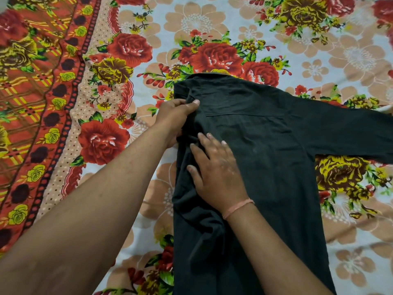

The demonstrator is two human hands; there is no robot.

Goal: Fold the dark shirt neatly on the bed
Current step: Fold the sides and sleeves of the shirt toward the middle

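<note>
Dark, near-black cotton-looking shirt [265, 158] is spread back-side up on the flowery red, peach and yellow bedsheet [212, 22], collar at the far end, one sleeve stretched out well to the right of the grip. The folded-in left edge is pinched by the left hand [176, 116], thumb on top, fingers tucked under the cloth. Just below that pinch, the right hand [214, 171] is laid flat and open, nothing gripped, only pressing. Fabric looks soft, light and floppy, so wrinkles are probably to be expected; it's likely best held at the shoulder seam and the side edge.
</note>
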